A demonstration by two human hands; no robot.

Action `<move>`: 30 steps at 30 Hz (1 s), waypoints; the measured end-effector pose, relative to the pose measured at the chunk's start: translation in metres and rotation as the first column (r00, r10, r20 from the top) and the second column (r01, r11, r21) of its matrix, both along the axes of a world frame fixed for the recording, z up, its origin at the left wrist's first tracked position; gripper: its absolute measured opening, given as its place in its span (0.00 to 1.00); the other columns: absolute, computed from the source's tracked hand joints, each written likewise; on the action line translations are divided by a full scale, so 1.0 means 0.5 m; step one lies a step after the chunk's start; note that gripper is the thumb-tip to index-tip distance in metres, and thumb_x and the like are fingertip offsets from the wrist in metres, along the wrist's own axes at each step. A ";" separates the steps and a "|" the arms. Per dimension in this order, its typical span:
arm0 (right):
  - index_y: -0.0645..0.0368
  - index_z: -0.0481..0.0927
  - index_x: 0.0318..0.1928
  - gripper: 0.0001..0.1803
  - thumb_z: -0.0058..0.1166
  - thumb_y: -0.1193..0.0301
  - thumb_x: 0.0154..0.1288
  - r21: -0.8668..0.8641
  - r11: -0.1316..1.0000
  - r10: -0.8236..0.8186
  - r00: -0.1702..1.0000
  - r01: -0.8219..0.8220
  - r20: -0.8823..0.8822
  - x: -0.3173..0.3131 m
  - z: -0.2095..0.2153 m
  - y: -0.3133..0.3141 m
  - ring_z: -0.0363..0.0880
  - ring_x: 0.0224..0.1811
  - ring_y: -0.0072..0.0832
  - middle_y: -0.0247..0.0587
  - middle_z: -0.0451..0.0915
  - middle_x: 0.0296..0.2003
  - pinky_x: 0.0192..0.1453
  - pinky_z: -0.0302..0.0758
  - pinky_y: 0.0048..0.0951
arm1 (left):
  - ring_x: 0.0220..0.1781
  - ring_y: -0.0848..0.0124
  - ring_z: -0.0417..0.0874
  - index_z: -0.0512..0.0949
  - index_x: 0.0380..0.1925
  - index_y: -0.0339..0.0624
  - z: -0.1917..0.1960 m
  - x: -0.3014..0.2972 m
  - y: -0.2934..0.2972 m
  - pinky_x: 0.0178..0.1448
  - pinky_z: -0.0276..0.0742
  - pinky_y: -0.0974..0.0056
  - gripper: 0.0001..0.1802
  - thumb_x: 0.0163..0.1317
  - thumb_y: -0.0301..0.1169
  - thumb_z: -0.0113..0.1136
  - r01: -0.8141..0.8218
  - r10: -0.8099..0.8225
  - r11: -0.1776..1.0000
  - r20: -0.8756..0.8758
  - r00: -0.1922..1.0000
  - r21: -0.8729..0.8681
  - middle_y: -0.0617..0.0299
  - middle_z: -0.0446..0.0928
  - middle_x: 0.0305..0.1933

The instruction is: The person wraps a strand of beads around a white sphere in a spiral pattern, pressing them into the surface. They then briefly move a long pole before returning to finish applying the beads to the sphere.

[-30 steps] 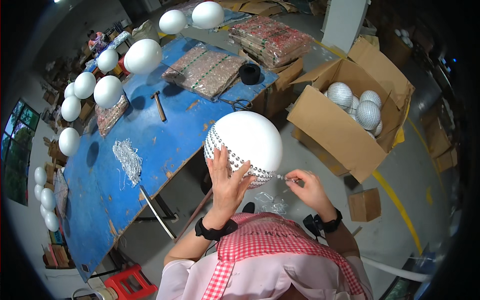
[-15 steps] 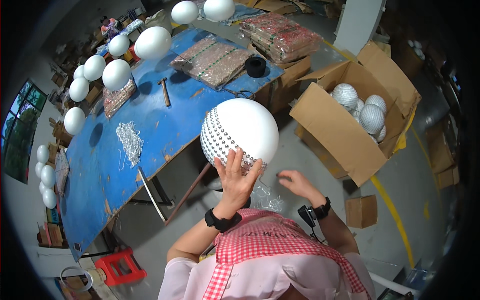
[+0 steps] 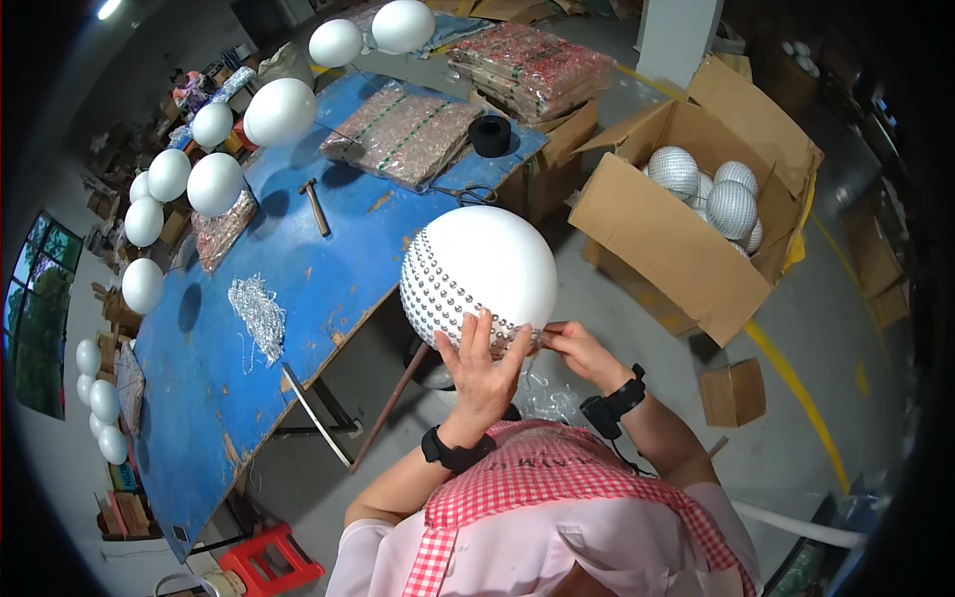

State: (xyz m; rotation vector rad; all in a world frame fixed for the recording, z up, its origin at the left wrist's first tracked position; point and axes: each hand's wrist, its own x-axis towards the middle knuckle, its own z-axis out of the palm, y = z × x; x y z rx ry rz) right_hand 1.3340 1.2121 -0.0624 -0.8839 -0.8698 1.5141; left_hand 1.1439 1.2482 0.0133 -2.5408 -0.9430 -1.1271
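Evidently steadying a large white ball beside the right edge of a blue counter, with the spread, unclenched fingers of the left hand over rows of silver beads and with no view of any support underneath. Also meeting the ball at its lower right, farther off the counter, with the bunched fingers of the right hand; too small to tell whether pinching beads or merely pressing. For neat work, best to turn the ball little by little and lay every row snug against its neighbor, without gaps or crossings. Worth keeping light tension, too, for fear of sagging or slipping. Set against a pile of silver strands on the counter and an open carton of beaded balls to the counter's right.
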 end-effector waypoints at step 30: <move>0.65 0.81 0.40 0.07 0.60 0.76 0.62 0.012 0.998 -0.059 0.967 0.058 0.248 0.059 0.154 -0.046 0.75 0.30 0.14 0.31 0.80 0.29 0.35 0.72 0.15 | 0.76 0.46 0.49 0.76 0.51 0.55 0.033 -0.006 -0.005 0.74 0.37 0.37 0.28 0.48 0.26 0.71 -0.036 0.060 0.982 0.124 0.991 -0.184 0.37 0.54 0.72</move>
